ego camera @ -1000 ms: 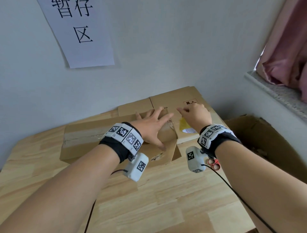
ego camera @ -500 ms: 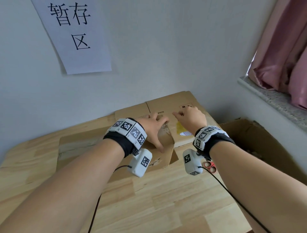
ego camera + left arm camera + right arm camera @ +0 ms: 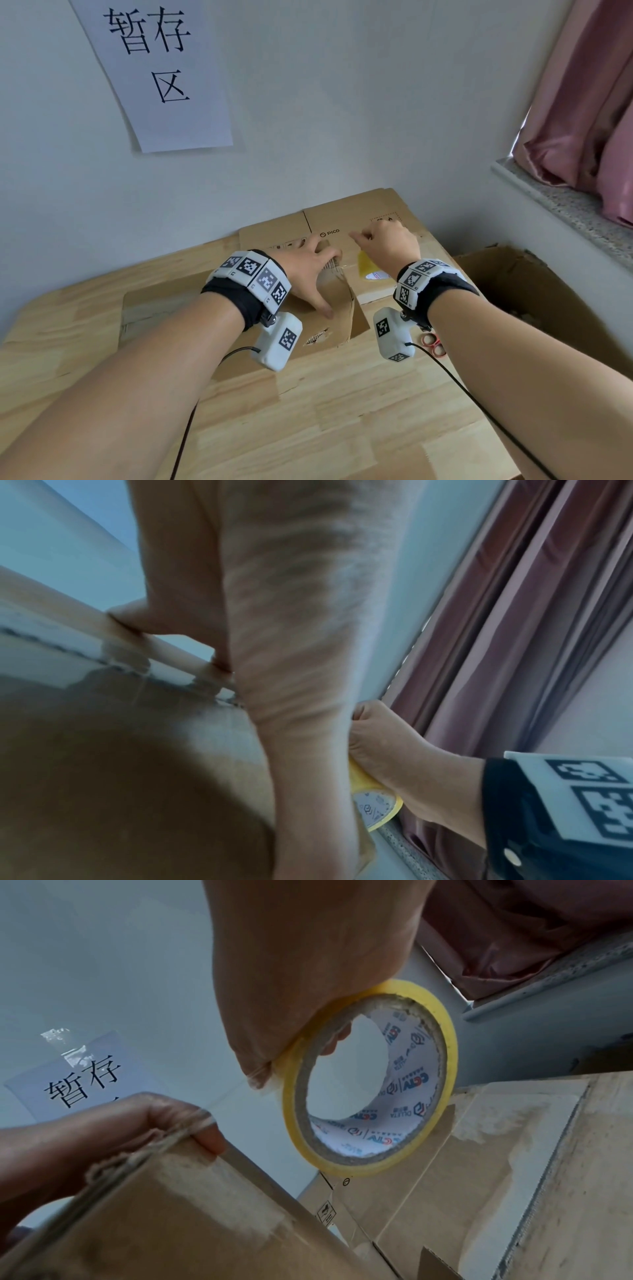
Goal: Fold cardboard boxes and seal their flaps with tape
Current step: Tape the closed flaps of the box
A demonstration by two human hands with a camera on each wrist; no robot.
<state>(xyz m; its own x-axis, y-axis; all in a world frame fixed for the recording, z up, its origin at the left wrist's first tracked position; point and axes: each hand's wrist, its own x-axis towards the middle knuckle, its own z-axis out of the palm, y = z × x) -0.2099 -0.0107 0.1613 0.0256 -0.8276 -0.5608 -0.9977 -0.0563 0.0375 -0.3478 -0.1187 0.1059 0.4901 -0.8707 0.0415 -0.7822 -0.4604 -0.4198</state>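
Gripping the yellow tape roll through its core, the right hand holds it above the flattened cardboard box on the wooden table; the left hand presses flat, fingers over the box's far edge. Cardboard looks light, stiff; best held at edges.

- Makeshift storage or packing corner of a room; paper sign reading 暂存区 taped to the bare wall
- Wooden table; pink curtain over a stone windowsill
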